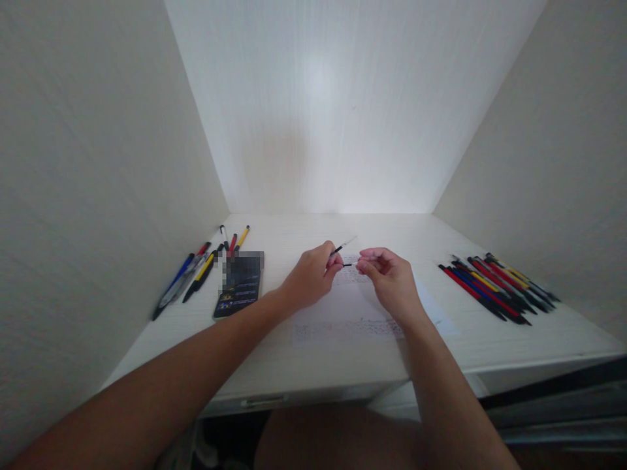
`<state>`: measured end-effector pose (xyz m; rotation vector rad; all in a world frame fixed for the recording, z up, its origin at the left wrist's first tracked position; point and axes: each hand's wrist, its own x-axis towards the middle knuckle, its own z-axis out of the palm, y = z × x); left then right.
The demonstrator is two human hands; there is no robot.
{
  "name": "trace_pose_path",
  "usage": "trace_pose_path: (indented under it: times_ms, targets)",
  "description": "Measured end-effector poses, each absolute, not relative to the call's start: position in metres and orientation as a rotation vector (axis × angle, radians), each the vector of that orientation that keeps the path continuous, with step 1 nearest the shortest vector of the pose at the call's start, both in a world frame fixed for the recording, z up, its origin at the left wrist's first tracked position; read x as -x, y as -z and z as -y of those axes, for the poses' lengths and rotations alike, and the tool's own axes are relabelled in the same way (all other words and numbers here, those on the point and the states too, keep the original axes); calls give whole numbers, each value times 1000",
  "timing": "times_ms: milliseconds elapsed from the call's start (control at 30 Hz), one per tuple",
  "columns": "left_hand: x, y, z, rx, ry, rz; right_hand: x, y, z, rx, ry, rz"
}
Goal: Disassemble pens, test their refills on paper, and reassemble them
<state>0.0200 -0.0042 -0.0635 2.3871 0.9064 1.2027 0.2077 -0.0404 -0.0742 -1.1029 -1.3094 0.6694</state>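
Note:
My left hand (pixel 316 271) is closed, its fingers pinched over the paper. A thin pen refill (pixel 339 249), dark near the fingers and clear toward its far end, sticks out from it up and to the right. Lower down, a short, thin pen part (pixel 347 265), dark on the left and pale on the right, spans the small gap between my two hands. My right hand (pixel 389 277) is closed too, thumb and forefinger pinched at the pale end of this part; its exact kind is too small to tell. Beneath both hands lies a sheet of paper (pixel 337 313) with rows of handwriting.
Several pens (pixel 494 287) in red, blue, yellow and black lie in a row at the right. More pens (pixel 191 277) lie against the left wall. A phone (pixel 240 287) with its screen lit is beside them. Pale panels enclose the desk (pixel 294 225) on three sides.

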Motion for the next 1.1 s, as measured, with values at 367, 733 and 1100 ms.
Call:
trace_pose_path:
  times_ms: [367,733,1100]
  targets:
    - [-21,63,4,-2387,-1240,-907,-207,77,38,1066,-690,1305]
    - [-28,59,10,-2057,-1264,-872,-203,70,44,1028,-769,1275]
    - [-36,55,13,-1291,-1289,-746,-199,73,43,1024,-667,1344]
